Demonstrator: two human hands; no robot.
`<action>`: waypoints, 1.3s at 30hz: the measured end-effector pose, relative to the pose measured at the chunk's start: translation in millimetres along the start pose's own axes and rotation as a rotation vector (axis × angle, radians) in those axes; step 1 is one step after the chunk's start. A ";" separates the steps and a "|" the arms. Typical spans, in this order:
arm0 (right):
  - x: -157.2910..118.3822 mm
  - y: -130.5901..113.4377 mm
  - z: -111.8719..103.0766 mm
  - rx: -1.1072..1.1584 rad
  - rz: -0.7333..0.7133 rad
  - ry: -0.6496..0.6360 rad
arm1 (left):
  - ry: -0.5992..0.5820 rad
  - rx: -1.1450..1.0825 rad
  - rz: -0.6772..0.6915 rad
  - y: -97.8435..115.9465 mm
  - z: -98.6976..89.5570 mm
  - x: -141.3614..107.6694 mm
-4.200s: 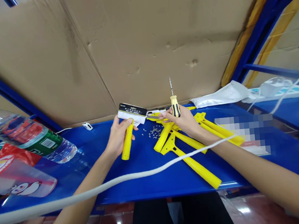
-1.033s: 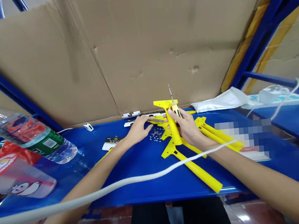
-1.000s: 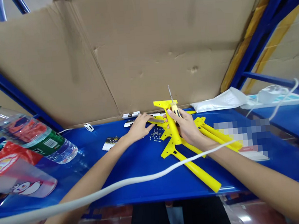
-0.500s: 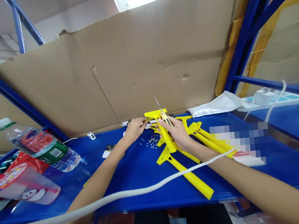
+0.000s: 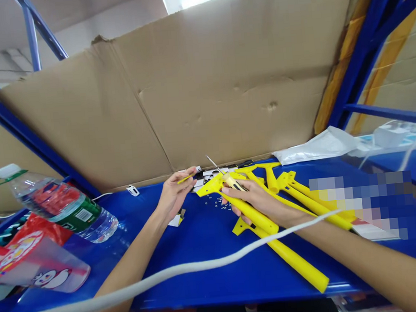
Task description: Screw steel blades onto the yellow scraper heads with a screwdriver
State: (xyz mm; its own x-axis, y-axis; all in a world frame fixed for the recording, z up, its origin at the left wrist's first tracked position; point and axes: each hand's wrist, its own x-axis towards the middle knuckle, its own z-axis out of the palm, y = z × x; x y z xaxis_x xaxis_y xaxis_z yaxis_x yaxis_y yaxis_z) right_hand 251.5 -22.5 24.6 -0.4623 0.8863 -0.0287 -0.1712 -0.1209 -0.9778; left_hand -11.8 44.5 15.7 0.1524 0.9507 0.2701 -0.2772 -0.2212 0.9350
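My right hand [image 5: 257, 201] curls around a yellow and black screwdriver [image 5: 234, 183] and a yellow plastic scraper [image 5: 251, 211], near the middle of the frame. My left hand [image 5: 174, 196] pinches a thin yellow bit [image 5: 184, 179] in its fingertips. Tiny metal screws [image 5: 216, 203] lie between my hands on the blue table [image 5: 210, 262]. More yellow scrapers [image 5: 317, 204] lie to the right.

Yellow scrapers [image 5: 293, 263], black-striped yellow screwdriver handle [image 5: 234, 183], blue table [image 5: 204, 277]

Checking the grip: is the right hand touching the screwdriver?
Touching: the head view shows the right hand closed on the screwdriver's yellow handle, with its fingers across it.
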 end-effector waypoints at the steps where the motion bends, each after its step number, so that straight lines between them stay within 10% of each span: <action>1: -0.7 0.5 1.4 -0.015 0.026 -0.017 | -0.018 -0.074 -0.009 2.6 -0.1 -1.8; 39: 11.3 33.1 5.0 -0.106 0.066 0.061 | -0.047 0.160 -0.175 -9.0 16.2 -18.6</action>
State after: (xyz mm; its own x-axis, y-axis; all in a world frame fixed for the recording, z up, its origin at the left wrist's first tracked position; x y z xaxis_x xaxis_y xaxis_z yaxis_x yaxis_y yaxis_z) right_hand 236.2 -18.8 -7.1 -0.4148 0.9040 -0.1034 -0.0473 -0.1349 -0.9897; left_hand 3.3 25.3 6.0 0.2296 0.9673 0.1074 -0.0890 -0.0890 0.9921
